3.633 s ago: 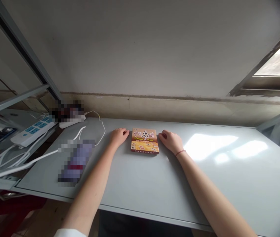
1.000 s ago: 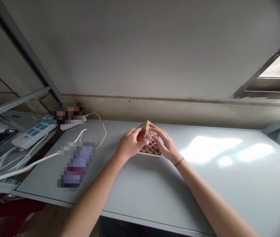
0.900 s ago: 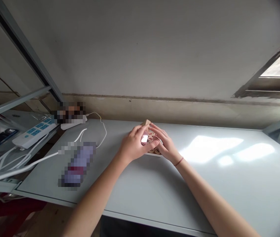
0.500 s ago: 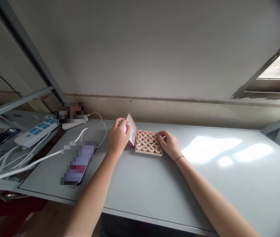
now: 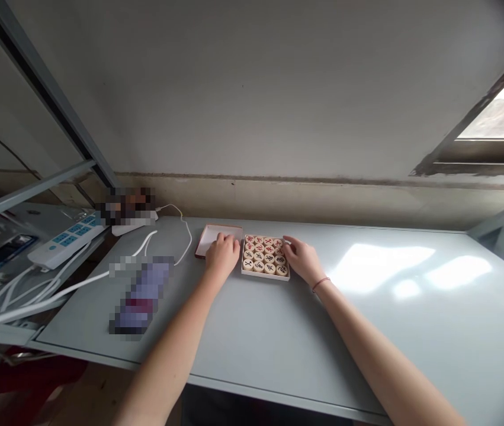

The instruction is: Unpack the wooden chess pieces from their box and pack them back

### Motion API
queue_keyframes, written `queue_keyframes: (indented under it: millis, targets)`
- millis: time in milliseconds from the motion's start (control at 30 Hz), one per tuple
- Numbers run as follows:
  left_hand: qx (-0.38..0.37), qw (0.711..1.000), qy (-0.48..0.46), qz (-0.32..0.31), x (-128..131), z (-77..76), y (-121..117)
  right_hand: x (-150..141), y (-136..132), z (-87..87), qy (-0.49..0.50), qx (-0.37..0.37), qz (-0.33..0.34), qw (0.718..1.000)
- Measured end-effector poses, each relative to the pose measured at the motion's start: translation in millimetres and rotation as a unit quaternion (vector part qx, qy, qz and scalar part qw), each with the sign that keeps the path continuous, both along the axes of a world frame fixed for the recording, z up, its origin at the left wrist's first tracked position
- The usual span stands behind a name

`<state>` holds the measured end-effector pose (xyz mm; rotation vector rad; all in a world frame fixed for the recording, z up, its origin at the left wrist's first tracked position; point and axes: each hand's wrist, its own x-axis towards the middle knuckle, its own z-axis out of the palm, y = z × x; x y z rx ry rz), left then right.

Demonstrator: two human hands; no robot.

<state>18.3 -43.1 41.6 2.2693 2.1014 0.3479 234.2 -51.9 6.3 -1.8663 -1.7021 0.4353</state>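
A shallow white box [image 5: 266, 276] holds Chinese chess pieces [image 5: 264, 256], round and pale with red or black characters, packed in rows. My right hand [image 5: 301, 257] is closed at the box's right edge, thumb and index finger against its far right corner. To the left of the box, its lid [image 5: 216, 232] lies inside up on the table, with a white inside and reddish rim. Over the lid's near right part is my left hand [image 5: 224, 253], fingers bent and a little apart, with nothing visibly gripped. The hand hides part of the lid.
A phone [image 5: 143, 296], blurred out, lies on the grey table [image 5: 252, 337] at left. White cables [image 5: 78, 284] run beside it to a power strip [image 5: 67, 242]. A bed-frame post [image 5: 56, 89] slants up at the left. Behind the table stands a wall [image 5: 252, 118].
The lid has gone from standing tilted against the box's left side to lying flat on the table. My left hand has come down over it. My right hand stays at the box.
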Motion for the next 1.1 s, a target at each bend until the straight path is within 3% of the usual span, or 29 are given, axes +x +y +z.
queue_keyframes:
  millis: [167, 400, 767, 967, 1100]
  targets:
    - [-0.052, 0.998, 0.002, -0.038, 13, 0.7, -8, 1, -1, 2.1, 0.015, -0.009, 0.002, 1.0]
    - [-0.075, 0.996, -0.012, -0.056, 11, 5.9, -10, 0, -3, 4.8, 0.027, -0.009, 0.017, 0.999]
    - [-0.111, 0.993, -0.014, -0.047, 5, 9.3, -8, -3, -5, 5.9, 0.025, -0.002, 0.01, 1.0]
    - [-0.099, 0.995, -0.011, -0.025, 3, 8.8, -8, -4, -6, 7.6, 0.088, -0.01, 0.017, 0.996]
    - [-0.095, 0.995, -0.021, -0.017, 3, 7.0, -7, -5, -6, 10.1, 0.074, -0.029, 0.004, 0.997]
